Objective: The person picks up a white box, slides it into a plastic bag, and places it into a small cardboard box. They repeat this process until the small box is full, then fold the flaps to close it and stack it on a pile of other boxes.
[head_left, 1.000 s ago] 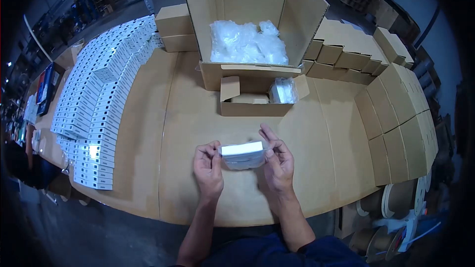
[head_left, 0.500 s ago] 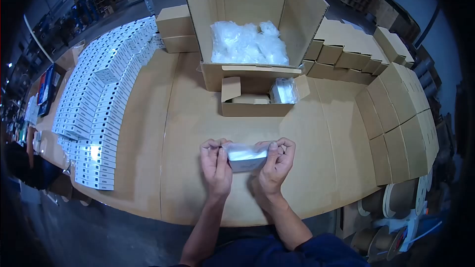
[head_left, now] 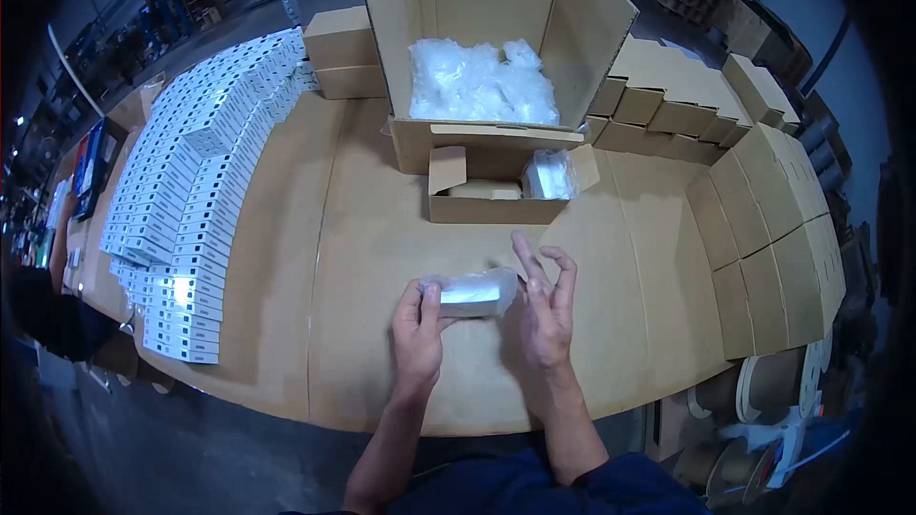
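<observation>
My left hand (head_left: pixel 418 334) grips one end of a small white box in a clear plastic bag (head_left: pixel 469 294), thumb on top, above the cardboard-covered table. Just right of the bag, my right hand (head_left: pixel 546 315) is spread with its fingers raised and apart, holding nothing. Beyond my hands stands an open narrow carton (head_left: pixel 496 212). A bagged white box (head_left: pixel 550 177) sits upright at its right end. Behind that carton is a large open cardboard box (head_left: pixel 592 29) with clear plastic bags (head_left: pixel 482 84) heaped inside.
Many white boxes (head_left: pixel 157 195) are stacked in rows on the left. Closed brown cartons (head_left: pixel 763 229) are piled on the right, with more cartons (head_left: pixel 663 114) behind. A co-worker's arm (head_left: pixel 59 248) shows at the far left. Spools (head_left: pixel 773 386) stand below the table's right edge.
My right hand has let go of the bagged box, moved slightly right and opened its fingers. My left hand still holds the box, which now lies more level.
</observation>
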{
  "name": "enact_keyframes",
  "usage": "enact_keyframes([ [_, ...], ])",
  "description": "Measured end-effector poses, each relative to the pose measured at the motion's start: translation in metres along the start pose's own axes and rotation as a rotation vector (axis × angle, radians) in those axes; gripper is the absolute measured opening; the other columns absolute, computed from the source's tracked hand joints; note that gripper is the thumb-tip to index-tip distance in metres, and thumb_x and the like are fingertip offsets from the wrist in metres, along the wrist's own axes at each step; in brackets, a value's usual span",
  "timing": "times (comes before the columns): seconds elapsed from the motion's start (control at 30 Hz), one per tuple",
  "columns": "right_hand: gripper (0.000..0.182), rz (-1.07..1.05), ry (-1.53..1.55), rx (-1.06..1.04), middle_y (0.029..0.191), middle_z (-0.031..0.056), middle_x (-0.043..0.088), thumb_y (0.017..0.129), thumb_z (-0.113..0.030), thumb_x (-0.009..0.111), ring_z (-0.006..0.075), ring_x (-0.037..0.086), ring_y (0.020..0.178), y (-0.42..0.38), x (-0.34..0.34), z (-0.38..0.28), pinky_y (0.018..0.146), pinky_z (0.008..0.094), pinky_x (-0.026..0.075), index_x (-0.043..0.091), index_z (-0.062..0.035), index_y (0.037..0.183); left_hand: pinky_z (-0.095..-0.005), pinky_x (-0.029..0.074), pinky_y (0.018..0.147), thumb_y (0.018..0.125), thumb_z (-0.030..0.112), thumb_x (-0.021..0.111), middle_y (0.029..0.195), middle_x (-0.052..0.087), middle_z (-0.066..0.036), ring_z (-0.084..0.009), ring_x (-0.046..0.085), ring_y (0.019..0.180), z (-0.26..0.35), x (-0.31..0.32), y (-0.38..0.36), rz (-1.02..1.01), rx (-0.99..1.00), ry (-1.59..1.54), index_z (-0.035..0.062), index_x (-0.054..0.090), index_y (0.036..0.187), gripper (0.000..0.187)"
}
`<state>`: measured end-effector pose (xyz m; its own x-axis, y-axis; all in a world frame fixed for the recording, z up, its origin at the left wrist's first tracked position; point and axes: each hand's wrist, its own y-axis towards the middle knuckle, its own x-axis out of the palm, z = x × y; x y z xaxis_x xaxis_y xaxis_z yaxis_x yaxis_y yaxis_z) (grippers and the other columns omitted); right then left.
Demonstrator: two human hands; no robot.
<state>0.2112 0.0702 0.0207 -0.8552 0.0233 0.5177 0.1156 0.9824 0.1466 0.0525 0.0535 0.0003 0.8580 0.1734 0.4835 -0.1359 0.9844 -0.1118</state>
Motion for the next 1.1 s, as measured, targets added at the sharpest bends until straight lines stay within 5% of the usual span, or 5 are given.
enact_keyframes([
  [0.17,0.026,-0.494,-0.554,-0.197,0.145,0.0225,0.060,0.086,0.004,0.073,0.0308,0.062,0.128,0.005,-0.021,-0.015,0.106,0.0396,0.048,0.079,-0.0052,0.109,-0.0431,0.062,0.092,0.113,0.023,0.045,0.113,0.066,-0.011,-0.0215,0.070,0.104,-0.002,-0.004,0.003,-0.012,0.005,0.047,0.0021,0.058,0.117,0.024],
  [0.3,0.036,-0.521,-0.840,-0.056,0.109,0.0145,0.077,0.080,0.005,0.078,0.0305,0.073,0.101,0.006,-0.008,-0.030,0.093,0.0381,0.055,0.076,-0.0036,0.114,-0.0423,0.062,0.091,0.114,0.026,0.043,0.111,0.065,-0.011,-0.0213,0.070,0.103,-0.014,-0.008,0.002,-0.020,0.003,0.019,0.0040,0.053,0.117,0.024],
  [0.57,0.034,-0.443,-0.732,0.061,0.118,0.0183,0.075,0.081,0.001,0.079,0.0335,0.068,0.119,0.005,-0.011,-0.022,0.106,0.0416,0.050,0.075,-0.0009,0.115,-0.0437,0.062,0.089,0.112,0.024,0.046,0.119,0.061,-0.013,-0.0266,0.067,0.112,0.015,-0.006,0.000,-0.069,0.009,0.055,0.0049,0.044,0.143,0.036],
  [0.77,0.031,-0.450,-0.736,-0.117,0.125,0.0185,0.073,0.082,-0.002,0.079,0.0326,0.058,0.134,0.009,-0.017,-0.021,0.110,0.0434,0.048,0.074,-0.0002,0.113,-0.0355,0.055,0.102,0.099,-0.002,0.065,0.130,0.060,-0.011,-0.0197,0.062,0.119,0.022,-0.032,0.005,-0.467,0.058,0.361,-0.0042,0.057,0.134,0.036],
  [1.1,0.025,-0.748,-1.144,-0.288,0.092,0.0105,0.075,0.081,-0.004,0.082,0.0239,0.073,0.082,0.031,-0.008,-0.059,0.072,0.0358,0.058,0.075,-0.0036,0.106,-0.0331,0.052,0.105,0.096,-0.007,0.066,0.130,0.060,-0.011,-0.0190,0.060,0.122,0.028,-0.032,0.015,-0.455,0.017,0.529,-0.0054,0.057,0.132,0.037],
])
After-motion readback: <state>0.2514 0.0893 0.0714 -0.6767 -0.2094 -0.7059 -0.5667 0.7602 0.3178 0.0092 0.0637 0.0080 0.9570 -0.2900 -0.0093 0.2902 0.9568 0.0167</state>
